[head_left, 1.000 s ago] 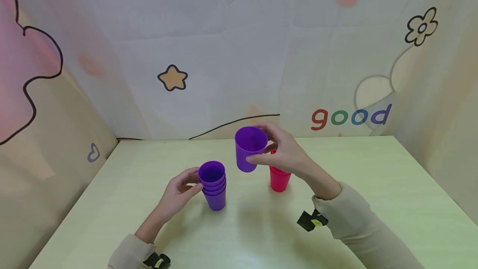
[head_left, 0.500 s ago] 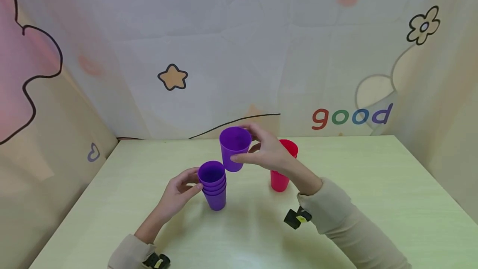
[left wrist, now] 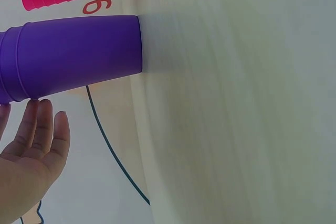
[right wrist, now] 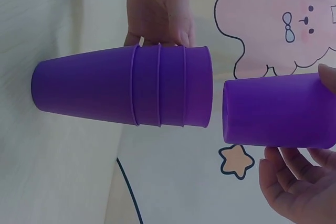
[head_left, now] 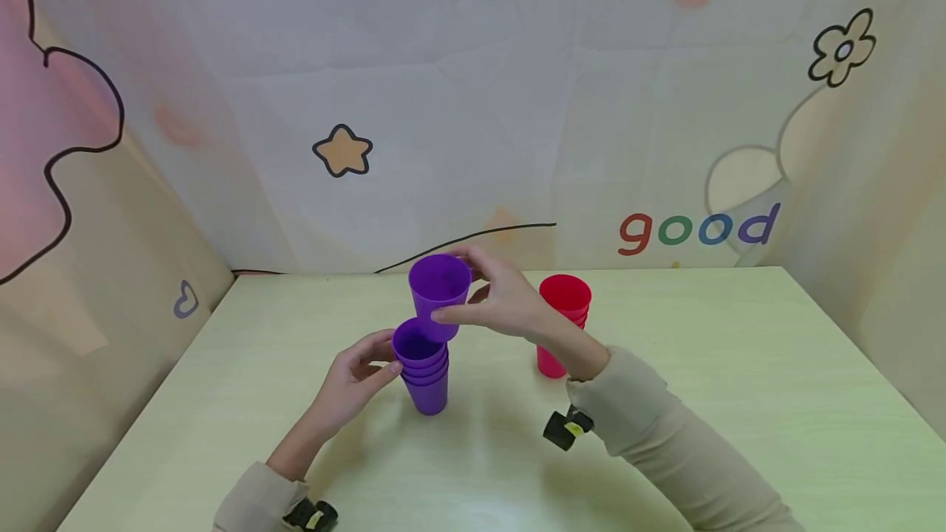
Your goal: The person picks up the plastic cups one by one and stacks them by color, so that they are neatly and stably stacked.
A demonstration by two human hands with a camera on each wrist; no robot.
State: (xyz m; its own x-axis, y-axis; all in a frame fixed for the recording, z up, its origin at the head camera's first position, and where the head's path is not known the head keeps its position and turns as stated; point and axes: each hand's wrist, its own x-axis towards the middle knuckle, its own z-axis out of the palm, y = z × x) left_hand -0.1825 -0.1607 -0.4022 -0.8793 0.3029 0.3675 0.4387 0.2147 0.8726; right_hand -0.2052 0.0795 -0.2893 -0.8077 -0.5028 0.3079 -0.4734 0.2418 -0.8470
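Observation:
A stack of several purple cups [head_left: 429,395] stands upright on the table, rims nested one above another. At its left side my left hand [head_left: 353,380] holds it near the top, thumb in front and fingers behind; the left wrist view shows fingertips touching the stack's wall [left wrist: 79,51]. Above the stack, a single purple cup [right wrist: 278,111] is gripped by my right hand [head_left: 502,298] between thumb and fingers. It is upright, mouth up. In the right wrist view a small gap separates its base from the stack's top rim [right wrist: 210,87].
Behind my right forearm stands a stack of red cups [head_left: 565,294], partly hidden by it. The pale table [head_left: 702,351] ends at a printed cloth backdrop [head_left: 458,130], with cloth on the left and right sides too.
My right hand has carried the purple cup leftward, from beside the stack to over it. More of the red cups shows now. The left hand and purple stack have stayed in place.

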